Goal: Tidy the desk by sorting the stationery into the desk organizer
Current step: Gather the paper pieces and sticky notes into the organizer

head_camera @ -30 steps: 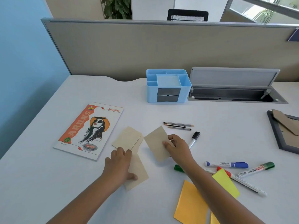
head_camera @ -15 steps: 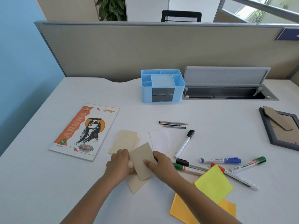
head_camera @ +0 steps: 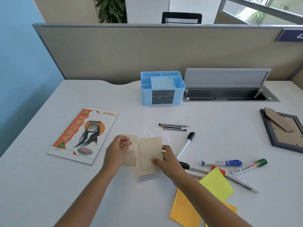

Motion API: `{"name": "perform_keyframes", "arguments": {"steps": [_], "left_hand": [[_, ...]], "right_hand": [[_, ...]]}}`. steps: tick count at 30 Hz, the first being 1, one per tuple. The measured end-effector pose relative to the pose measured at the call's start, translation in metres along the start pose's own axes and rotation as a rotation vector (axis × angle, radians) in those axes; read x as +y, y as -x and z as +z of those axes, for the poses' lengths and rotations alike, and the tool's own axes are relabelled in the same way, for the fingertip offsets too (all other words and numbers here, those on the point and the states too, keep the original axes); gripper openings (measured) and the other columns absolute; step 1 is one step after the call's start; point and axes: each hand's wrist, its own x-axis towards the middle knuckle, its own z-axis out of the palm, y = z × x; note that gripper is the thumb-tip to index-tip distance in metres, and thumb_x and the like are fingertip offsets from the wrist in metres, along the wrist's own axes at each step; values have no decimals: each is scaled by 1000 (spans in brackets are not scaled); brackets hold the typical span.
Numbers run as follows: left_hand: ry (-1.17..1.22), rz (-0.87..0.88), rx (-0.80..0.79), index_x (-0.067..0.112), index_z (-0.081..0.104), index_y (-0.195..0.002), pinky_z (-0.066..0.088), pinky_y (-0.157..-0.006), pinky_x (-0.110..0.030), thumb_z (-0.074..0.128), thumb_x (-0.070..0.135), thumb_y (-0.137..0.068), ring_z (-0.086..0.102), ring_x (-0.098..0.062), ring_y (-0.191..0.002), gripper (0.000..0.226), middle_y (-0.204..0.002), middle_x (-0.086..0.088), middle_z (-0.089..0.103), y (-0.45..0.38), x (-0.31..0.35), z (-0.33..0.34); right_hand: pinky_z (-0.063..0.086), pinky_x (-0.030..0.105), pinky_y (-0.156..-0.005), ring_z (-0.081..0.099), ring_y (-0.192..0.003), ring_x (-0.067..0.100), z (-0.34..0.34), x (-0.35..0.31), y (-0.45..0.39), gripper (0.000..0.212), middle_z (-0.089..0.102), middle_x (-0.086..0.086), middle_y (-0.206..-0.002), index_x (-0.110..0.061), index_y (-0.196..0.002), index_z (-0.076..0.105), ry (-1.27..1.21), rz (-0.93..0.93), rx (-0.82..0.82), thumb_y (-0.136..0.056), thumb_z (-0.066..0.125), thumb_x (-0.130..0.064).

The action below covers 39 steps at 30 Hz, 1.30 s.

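Note:
Near the desk's front middle, my right hand (head_camera: 165, 158) pinches two stacked beige paper slips (head_camera: 150, 154) at their right edge. My left hand (head_camera: 118, 149) hovers over more beige slips (head_camera: 132, 157) to the left, fingers loosely curled and blurred; whether it holds one I cannot tell. A white slip (head_camera: 165, 137) lies just behind. The light blue desk organizer (head_camera: 162, 87) stands at the back centre with two grey drawers. Several markers lie to the right: black-capped (head_camera: 186, 144), blue (head_camera: 221, 163), green (head_camera: 249, 166), red (head_camera: 234, 179). Pencils (head_camera: 173, 127) lie behind them.
An orange-and-white notebook (head_camera: 83, 135) lies at the left. Yellow (head_camera: 216, 184) and orange (head_camera: 185, 208) paper sheets sit at the front right. A dark picture frame (head_camera: 283, 130) lies face down at the right edge. An open cable tray (head_camera: 229, 94) adjoins the organizer.
My right hand slid its beige slip leftward and laid it on another slip. My left hand lifted off the slips and moved back a little. The white slip was uncovered.

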Motion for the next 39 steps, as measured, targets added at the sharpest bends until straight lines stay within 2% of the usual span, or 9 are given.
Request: {"name": "perform_keyframes", "arguments": {"steps": [3,7,11,16,19,23,30,36,39], "left_hand": [[-370,-63,150,8,52,-119,42,-82,-36,62,25,-86,51,-27,-109,39,-120,-11,55,-11,-13,-6],[-759,-199,30,7,29,-138,38,-94,-45,64,57,-75,32,-34,-127,88,-140,-14,35,-13,-19,1],[-923,-210,-33,10,14,-143,35,-97,-44,58,65,-74,24,-30,-130,98,-145,-9,23,-20,-21,11],[-746,-340,-71,10,28,-134,35,-97,-44,70,55,-70,34,-34,-125,88,-136,-17,36,-34,-15,10],[-536,-356,27,8,38,-124,39,-90,-42,70,38,-78,47,-36,-116,64,-126,-14,52,-41,-20,2],[-170,-281,148,4,55,-107,39,-80,-34,63,19,-86,54,-28,-94,27,-105,-11,62,-37,-24,-7],[289,-155,56,10,58,-90,42,-59,-12,52,7,-92,54,-10,-73,7,-81,3,60,6,6,4],[369,-89,-134,20,62,-89,49,-75,-29,45,6,-95,62,-16,-81,23,-89,1,68,21,20,16],[152,-30,-10,17,62,-97,45,-76,-24,48,8,-94,59,-19,-93,17,-102,-1,65,10,8,12]], "right_hand": [[47,31,-90,55,-108,20,0,1,0,29,57,1,-115,-15,-117,43,17,24,27,-91,53,-15],[42,28,-85,50,-101,17,11,-2,-1,25,53,-2,-108,-9,-119,45,63,26,5,-94,45,-14],[46,38,-96,52,-111,22,24,-4,-4,31,54,4,-120,-11,-124,43,70,40,-17,-94,44,-14],[47,41,-98,53,-109,21,21,-1,0,28,56,1,-115,-13,-122,45,54,50,-19,-94,45,-14],[47,39,-98,54,-107,19,11,-1,3,25,57,-2,-110,-17,-119,48,31,56,3,-94,46,-14],[47,43,-98,56,-107,21,-4,-1,3,15,60,-1,-110,-26,-104,48,29,30,61,-93,47,-15],[50,34,-92,60,-102,15,-3,-21,4,11,65,-3,-106,-22,-104,55,-60,-70,40,-93,52,-24],[49,31,-83,58,-99,20,1,-31,3,18,60,6,-111,-19,-106,43,-110,-75,96,-91,54,-18],[48,26,-71,57,-92,20,-7,-31,4,27,58,4,-104,-16,-113,37,-173,-52,178,-92,53,-14]]}}
